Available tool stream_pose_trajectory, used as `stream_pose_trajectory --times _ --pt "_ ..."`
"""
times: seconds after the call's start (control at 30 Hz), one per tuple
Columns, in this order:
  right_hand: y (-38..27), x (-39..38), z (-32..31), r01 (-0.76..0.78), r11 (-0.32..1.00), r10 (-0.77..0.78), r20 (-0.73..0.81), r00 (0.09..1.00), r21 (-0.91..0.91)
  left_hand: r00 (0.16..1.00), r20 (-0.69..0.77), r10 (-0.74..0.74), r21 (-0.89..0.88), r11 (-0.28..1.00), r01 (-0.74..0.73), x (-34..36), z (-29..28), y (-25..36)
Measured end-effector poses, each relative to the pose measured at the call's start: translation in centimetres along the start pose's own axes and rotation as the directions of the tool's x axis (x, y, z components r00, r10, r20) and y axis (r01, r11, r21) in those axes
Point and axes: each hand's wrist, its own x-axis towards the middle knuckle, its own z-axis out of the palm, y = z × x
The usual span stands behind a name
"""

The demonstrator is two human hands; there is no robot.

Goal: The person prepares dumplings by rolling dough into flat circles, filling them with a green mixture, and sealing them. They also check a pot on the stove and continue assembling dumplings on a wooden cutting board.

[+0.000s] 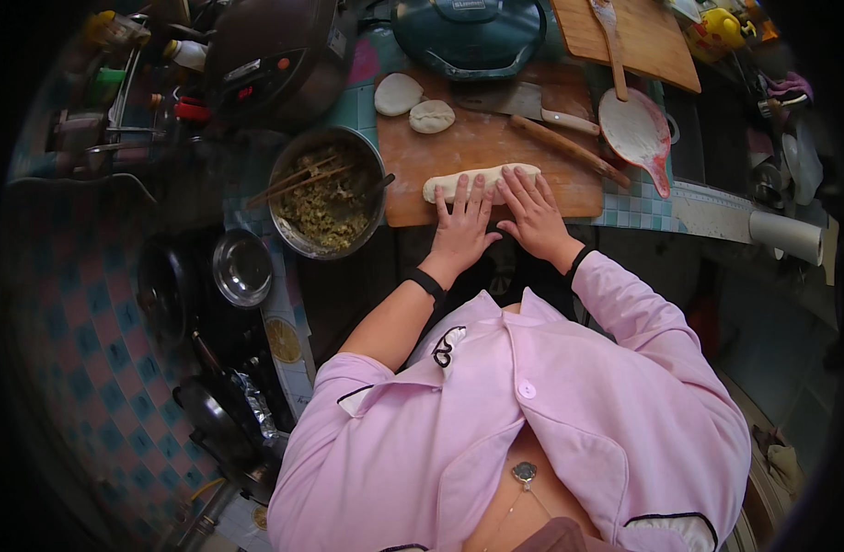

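A thick log of pale dough [484,181] lies crosswise near the front edge of a floured wooden board [413,207]. My left hand [461,230] rests with its fingertips on the log's left half, fingers stretched out. On its right half lie the spread fingers of my right hand [535,213]. Both palms are held low, and neither hand grips anything. Behind the log are a round flat piece of dough [399,94] and a smaller pleated dough bun [432,116]. A wooden rolling pin [569,149] lies slanted to the right, beside a cleaver [505,97].
To the left stands a metal bowl [373,216] of greenish filling with chopsticks [293,180] across it. A dark rice cooker [275,69] and a green lidded appliance [468,37] stand behind. A red-rimmed scoop of flour [635,133] sits at the right, below another cutting board [647,46].
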Motion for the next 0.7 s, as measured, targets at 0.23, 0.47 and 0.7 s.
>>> stream_pose_trajectory --times 0.23,0.47,0.7 --pt "3.7 10.3 1.2 0.03 0.991 -0.045 -0.113 0.993 -0.132 0.984 -0.144 -0.107 -0.026 0.994 0.104 8.2 0.7 -5.2" --pt "2.9 2.3 -0.5 0.153 0.969 -0.147 0.049 0.988 -0.192 0.998 -0.039 0.052 -0.078 0.995 -0.055 1.0 -1.1 -3.2" --pt "-1.5 -0.1 0.0 0.044 0.982 -0.037 -0.044 0.998 0.185 0.993 -0.092 -0.077 -0.361 0.932 0.039 -0.5 -0.9 0.8"
